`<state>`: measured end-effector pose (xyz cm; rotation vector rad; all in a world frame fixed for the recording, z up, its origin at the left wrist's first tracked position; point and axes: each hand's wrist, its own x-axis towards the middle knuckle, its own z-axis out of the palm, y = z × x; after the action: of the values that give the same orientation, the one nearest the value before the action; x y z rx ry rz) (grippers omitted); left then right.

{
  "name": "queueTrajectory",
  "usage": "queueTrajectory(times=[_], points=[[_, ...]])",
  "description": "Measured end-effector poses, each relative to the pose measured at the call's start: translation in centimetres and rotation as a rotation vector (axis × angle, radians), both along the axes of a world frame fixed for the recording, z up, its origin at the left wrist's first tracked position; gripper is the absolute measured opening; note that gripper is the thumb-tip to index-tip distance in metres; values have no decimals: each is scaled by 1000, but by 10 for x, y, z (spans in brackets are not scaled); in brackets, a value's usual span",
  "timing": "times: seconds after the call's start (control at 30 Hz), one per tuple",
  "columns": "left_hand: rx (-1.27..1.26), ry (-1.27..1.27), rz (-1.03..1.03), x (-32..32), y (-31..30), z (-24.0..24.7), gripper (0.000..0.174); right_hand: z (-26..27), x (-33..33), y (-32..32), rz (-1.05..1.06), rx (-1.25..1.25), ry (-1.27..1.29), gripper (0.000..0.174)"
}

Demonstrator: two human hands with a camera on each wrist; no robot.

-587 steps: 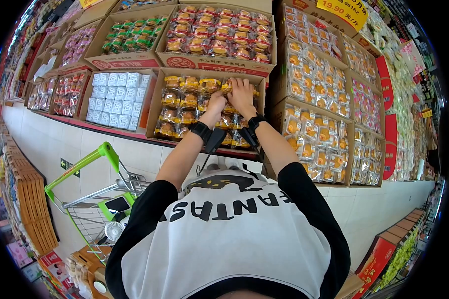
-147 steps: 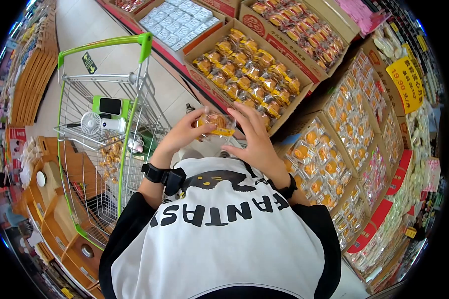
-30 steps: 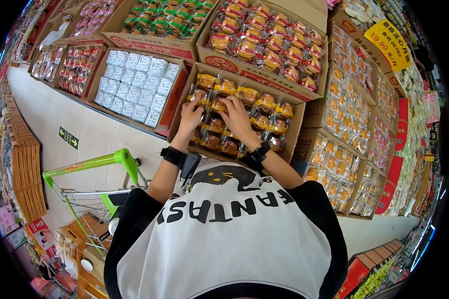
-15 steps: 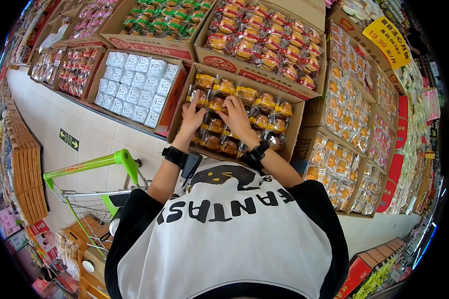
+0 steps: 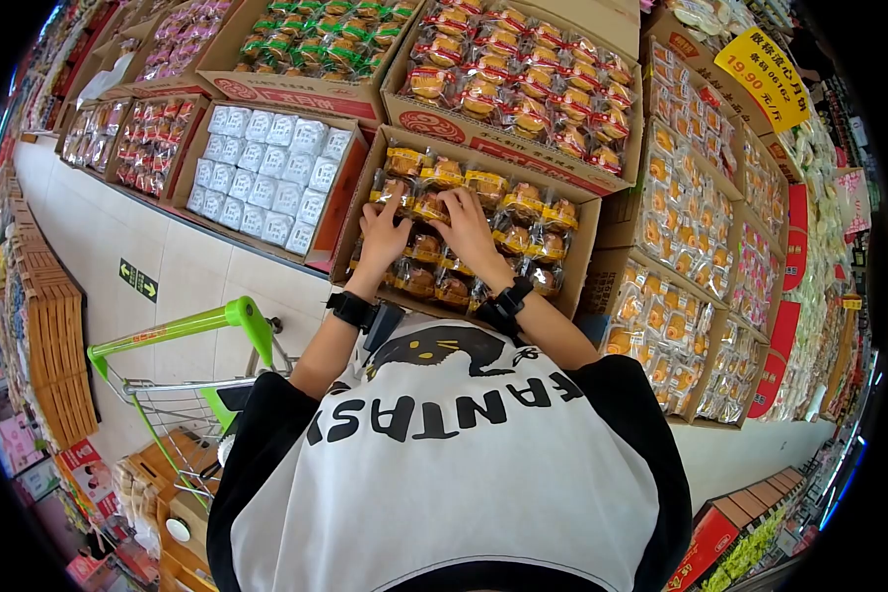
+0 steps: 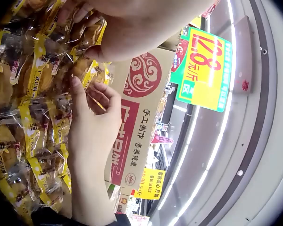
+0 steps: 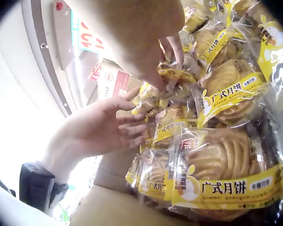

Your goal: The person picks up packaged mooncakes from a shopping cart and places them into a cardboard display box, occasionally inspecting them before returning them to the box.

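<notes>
Both hands work in a cardboard box (image 5: 574,281) of packaged mooncakes (image 5: 455,288) with clear wrappers and yellow bands. My left hand (image 5: 383,240) lies over the box's left part. In the right wrist view, that left hand (image 7: 104,125) has its fingers spread and fairly straight, fingertips touching the wrappers. Beside it, my right hand (image 5: 469,237) has bent fingers over another mooncake (image 5: 430,206). The left wrist view shows the right hand (image 6: 92,125) with its thumb and curled fingers around the edge of a packaged mooncake (image 6: 88,70). Some fingertips are hidden among the packets.
A box of white wrapped packets (image 5: 266,178) stands to the left. Behind is a box of red-banded cakes (image 5: 523,79). Clear-wrapped cakes (image 5: 661,335) fill boxes on the right. A shopping cart (image 5: 173,331) with a green handle stands at the lower left.
Some seconds ago the left hand held one packaged mooncake near the body, beside the cart. Now both hands are among the box's mooncakes. Over the last second they have barely moved.
</notes>
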<state>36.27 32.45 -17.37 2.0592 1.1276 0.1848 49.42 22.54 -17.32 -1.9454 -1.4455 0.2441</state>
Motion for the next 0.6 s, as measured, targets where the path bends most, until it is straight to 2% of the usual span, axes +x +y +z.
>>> queueTrajectory(times=[0.17,0.33,0.6], points=[[-28,9,-17,-3,6,-1,60,4,1,-1,11,-29,-21,36],[29,8,-96,-5,17,-5,61,5,3,-5,4,-79,106,35],[35,27,-135,-1,20,-8,56,0,3,-4,-12,-63,78,31]])
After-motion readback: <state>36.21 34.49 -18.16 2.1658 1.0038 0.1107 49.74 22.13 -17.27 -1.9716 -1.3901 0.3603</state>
